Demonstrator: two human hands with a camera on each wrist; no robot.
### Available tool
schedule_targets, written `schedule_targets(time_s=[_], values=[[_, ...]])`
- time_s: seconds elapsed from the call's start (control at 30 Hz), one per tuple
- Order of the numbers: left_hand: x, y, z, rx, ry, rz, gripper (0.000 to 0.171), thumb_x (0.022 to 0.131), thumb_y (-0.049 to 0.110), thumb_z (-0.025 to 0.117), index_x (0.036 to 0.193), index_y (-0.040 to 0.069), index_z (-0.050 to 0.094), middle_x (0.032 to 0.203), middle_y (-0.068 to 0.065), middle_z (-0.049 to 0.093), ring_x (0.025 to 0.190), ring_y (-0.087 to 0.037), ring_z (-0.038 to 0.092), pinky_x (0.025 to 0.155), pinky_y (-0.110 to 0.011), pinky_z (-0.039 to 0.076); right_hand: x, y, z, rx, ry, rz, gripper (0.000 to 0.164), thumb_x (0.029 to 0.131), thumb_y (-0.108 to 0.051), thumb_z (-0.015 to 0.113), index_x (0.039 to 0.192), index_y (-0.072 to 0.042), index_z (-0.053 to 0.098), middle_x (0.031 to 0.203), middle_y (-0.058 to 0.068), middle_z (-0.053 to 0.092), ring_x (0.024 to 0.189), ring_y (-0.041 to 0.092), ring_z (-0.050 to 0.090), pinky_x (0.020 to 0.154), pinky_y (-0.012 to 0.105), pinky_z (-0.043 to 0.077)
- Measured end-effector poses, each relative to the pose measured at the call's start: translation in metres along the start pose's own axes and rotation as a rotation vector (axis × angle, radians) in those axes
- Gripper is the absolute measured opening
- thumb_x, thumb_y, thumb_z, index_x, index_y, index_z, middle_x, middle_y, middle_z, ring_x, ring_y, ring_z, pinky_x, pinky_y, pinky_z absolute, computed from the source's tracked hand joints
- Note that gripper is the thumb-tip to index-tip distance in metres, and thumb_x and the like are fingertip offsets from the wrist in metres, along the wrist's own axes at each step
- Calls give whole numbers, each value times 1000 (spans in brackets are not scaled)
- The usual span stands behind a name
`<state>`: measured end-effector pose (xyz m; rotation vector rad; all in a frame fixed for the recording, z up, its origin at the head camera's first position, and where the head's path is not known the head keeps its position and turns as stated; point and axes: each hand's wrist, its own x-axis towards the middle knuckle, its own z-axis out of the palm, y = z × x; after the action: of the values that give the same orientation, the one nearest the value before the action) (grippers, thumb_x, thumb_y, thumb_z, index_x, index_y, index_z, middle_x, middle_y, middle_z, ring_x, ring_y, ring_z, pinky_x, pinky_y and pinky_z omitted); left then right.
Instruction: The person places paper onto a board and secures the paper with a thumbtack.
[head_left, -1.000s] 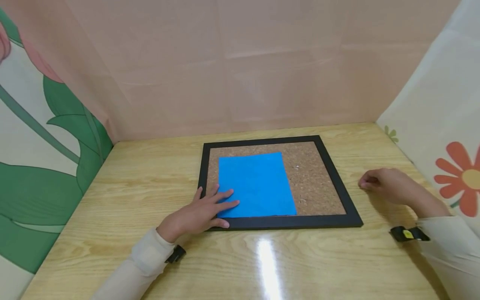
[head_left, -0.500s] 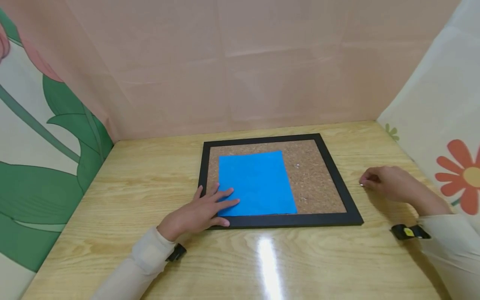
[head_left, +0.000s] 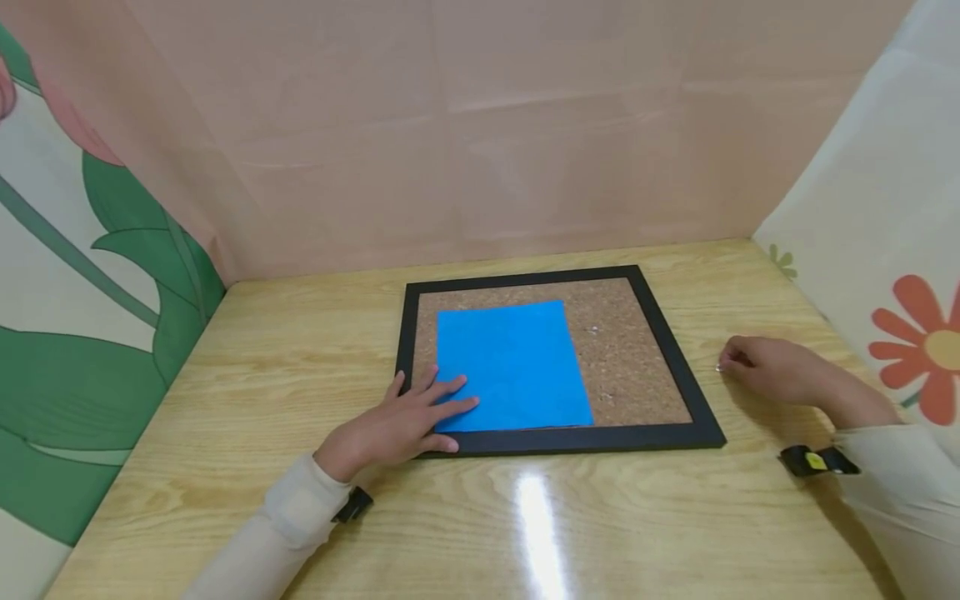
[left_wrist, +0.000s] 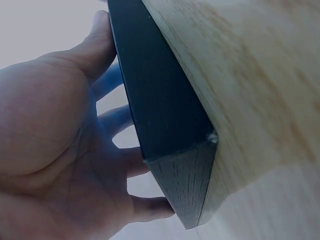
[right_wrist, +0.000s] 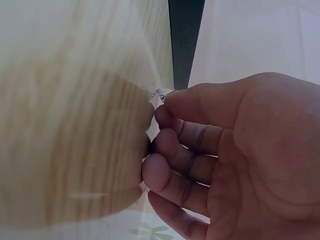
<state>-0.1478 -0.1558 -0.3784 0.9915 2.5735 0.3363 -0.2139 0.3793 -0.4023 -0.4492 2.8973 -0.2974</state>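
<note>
A blue sheet of paper (head_left: 513,362) lies on a cork board (head_left: 637,367) with a black frame (head_left: 585,440). My left hand (head_left: 390,429), fingers spread, rests on the paper's lower left corner and the frame. In the left wrist view, those fingers (left_wrist: 147,209) reach over the frame's edge (left_wrist: 150,85). To the right of the board, my right hand (head_left: 780,371) is low at the tabletop with curled fingers. Its thumb and forefinger pinch a tiny clear, shiny push pin (right_wrist: 161,95), mostly hidden by the fingertips.
Two small clear bits, apparently pins (head_left: 592,331), sit on the cork right of the paper. The wooden table (head_left: 300,333) ends at a pink cloth backdrop (head_left: 480,150). Flower-printed cloths stand at the left (head_left: 120,275) and right (head_left: 862,225).
A shiny bit has come into sight at the right fingertips, which have shifted only slightly at the table. The left hand, paper and board stay in place.
</note>
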Motion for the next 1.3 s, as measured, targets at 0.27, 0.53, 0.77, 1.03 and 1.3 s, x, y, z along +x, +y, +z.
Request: schedule_targets(time_s=[0.27,0.53,0.77,1.03,1.3], values=[[0,-1,1,-9,8,-1,61,102,44,49,158,29,28,169,-5,11,155,-41,-2,116,-73,1,1,-3,-3,-22,-1,-5,19,104,-19,51,95,-11,66,82,-2,60,73,14,49,66,33,40],[1,-1,1,-17,-2,0,61,102,44,48,158,28,28,169,-4,10,155,-41,-3,116,-73,-1,-1,13,0,157,37,-21,14,103,-22,56,100,-18,68,99,-2,68,84,5,55,71,25,48],[2,-1,0,-25,-9,3,61,102,44,49,158,28,28,169,-5,10,155,-42,-4,115,-74,-1,-4,30,6,336,51,-59,10,98,-22,65,104,-21,72,104,-2,72,88,-4,59,71,17,49],[2,0,1,-32,-10,3,61,102,44,49,158,28,30,169,-5,11,155,-42,-3,115,-74,-1,-3,38,17,306,119,-45,8,94,-27,71,101,-26,74,99,-6,74,86,-5,59,70,15,48],[2,0,1,-34,-4,4,61,102,43,50,158,28,30,169,-5,11,155,-41,-3,116,-74,-1,-4,39,20,322,142,-36,11,93,-27,72,103,-27,76,99,-6,75,87,-8,60,69,13,47]])
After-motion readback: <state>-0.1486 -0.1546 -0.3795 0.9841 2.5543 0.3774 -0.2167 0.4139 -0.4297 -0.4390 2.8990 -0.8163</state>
